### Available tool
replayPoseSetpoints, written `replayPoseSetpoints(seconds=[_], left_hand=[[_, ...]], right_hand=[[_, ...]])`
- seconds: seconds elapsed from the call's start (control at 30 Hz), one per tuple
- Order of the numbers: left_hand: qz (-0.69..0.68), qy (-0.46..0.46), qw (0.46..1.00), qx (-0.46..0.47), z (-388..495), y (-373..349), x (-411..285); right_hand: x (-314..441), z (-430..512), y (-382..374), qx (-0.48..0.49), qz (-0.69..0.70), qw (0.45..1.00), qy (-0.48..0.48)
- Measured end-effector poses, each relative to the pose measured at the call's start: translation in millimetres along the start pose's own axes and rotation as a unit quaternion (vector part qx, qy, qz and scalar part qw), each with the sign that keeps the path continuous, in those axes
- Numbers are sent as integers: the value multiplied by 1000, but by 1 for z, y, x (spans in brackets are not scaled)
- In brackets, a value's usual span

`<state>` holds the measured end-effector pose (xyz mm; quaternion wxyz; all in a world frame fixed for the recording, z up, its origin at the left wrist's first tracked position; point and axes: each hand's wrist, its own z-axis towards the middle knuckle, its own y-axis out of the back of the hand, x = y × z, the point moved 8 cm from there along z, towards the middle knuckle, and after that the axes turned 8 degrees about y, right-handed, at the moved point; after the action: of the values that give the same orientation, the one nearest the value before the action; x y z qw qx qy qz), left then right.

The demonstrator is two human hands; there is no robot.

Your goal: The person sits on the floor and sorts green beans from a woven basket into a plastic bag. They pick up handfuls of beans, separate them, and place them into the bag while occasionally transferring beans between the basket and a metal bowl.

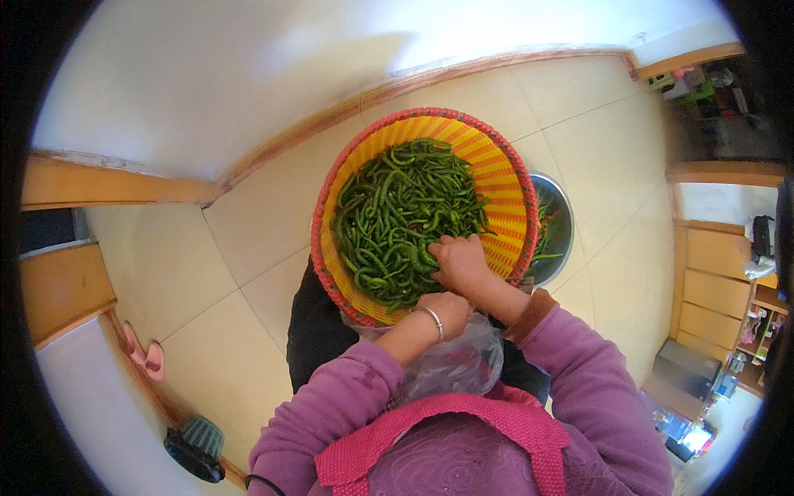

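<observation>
A round woven basket (505, 186) in yellow and orange, with a red rim, rests over my lap and holds a heap of green chili peppers (397, 211). My right hand (460, 263) reaches in over the near right part of the heap, its fingertips among the peppers; whether one is gripped is hidden. My left hand (445, 313), with a silver bangle at the wrist, is at the basket's near rim, fingers curled; what it holds cannot be made out. Beneath it a clear plastic bag (459, 363) lies on my lap.
A metal basin (561, 229) with green and red peppers stands on the tiled floor, partly behind the basket's right side. Pink slippers (146, 353) and a dark plastic basket (198, 443) are by the left wall. A white wall (217, 93) runs beyond; wooden cabinets (713, 285) stand at right.
</observation>
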<state>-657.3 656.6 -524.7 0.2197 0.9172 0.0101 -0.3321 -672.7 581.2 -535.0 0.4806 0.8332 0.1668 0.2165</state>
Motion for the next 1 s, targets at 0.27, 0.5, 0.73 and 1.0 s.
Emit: replayPoseSetpoints(seconds=[0.27, 0.5, 0.73, 1.0], left_hand=[[10, -36, 999, 7, 2, -6, 0], [1, -17, 1000, 9, 0, -3, 3], [11, -20, 999, 22, 3, -5, 3], [-17, -10, 1000, 15, 2, -6, 8]], right_hand=[[-73, -17, 13, -99, 455, 875, -132], [-107, -88, 76, -207, 661, 698, -180], [-193, -144, 64, -205, 589, 741, -248], [-204, -108, 47, -168, 335, 905, -204]])
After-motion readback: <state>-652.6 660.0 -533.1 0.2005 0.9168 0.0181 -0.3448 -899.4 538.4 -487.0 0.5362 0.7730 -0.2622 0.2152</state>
